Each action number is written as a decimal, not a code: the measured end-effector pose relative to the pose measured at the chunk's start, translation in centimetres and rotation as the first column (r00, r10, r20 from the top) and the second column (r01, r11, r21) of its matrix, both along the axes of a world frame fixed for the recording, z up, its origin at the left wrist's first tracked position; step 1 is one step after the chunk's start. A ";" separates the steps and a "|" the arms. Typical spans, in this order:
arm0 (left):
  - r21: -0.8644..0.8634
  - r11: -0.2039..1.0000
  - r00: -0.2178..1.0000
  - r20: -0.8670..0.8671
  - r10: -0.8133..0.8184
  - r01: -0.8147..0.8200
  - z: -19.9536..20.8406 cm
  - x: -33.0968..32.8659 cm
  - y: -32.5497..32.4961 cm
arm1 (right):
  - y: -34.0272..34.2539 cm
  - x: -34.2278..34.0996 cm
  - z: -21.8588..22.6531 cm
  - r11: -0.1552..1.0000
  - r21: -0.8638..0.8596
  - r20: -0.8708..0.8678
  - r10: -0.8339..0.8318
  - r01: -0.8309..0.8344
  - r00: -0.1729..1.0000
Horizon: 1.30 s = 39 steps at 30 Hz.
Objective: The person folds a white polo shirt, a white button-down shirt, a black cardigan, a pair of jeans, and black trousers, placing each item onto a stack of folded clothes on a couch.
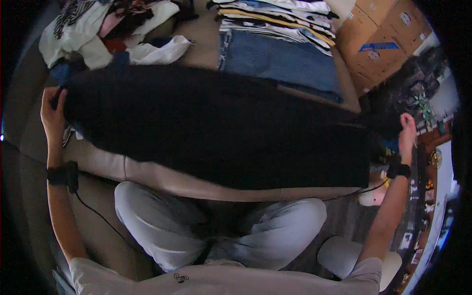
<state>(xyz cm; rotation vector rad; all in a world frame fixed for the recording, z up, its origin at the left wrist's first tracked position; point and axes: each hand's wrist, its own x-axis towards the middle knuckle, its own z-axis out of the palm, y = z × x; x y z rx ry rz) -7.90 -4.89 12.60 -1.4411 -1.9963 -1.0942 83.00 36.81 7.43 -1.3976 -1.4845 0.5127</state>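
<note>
A long black garment [211,123] is stretched sideways in front of me, above the edge of the beige seat. Its shape is like a pair of trousers, but the dark cloth hides the seams. My left hand [53,105] grips its left end, thumb and fingers closed on the cloth. Out at the far right, my right hand [407,132] is closed at the other end, where a narrower dark part reaches the fingers. The lower edge of the cloth hangs loosely between the hands.
Behind the garment lie folded blue jeans [280,61] and a stack of folded clothes [275,22]. A loose heap of clothes [103,37] fills the back left. Cardboard boxes [378,39] stand at the back right. The beige seat [147,172] ends before my knees.
</note>
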 end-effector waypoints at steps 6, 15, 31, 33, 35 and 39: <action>0.036 0.990 0.936 0.323 -0.140 0.136 -0.7 -0.5 -8.5 | -4.8 5.3 0.7 0.937 0.136 -0.429 0.350 -0.323 0.833; -0.179 0.971 0.850 0.525 -0.044 0.161 -8.8 5.0 -20.0 | -17.5 9.6 -11.2 0.603 -0.067 -0.583 0.623 -0.795 0.522; -0.347 0.936 0.991 -0.093 -0.101 0.063 -6.1 9.8 -21.9 | -25.0 13.3 -1.9 0.928 -0.323 0.024 -0.190 0.188 0.981; -0.319 0.945 0.992 -0.066 -0.105 0.079 -6.8 10.3 -23.0 | -26.8 18.0 -2.2 0.978 -0.174 -0.045 -0.125 0.115 0.991; -0.363 0.931 0.998 -0.030 -0.058 0.043 -7.4 11.6 -24.9 | -30.5 12.4 -3.0 0.920 -0.378 -0.098 -0.156 0.108 0.983; -0.517 0.853 0.992 -0.047 -0.113 0.072 -11.9 9.7 -27.0 | -34.4 9.3 -4.8 0.787 -0.434 -0.299 0.333 -0.439 0.894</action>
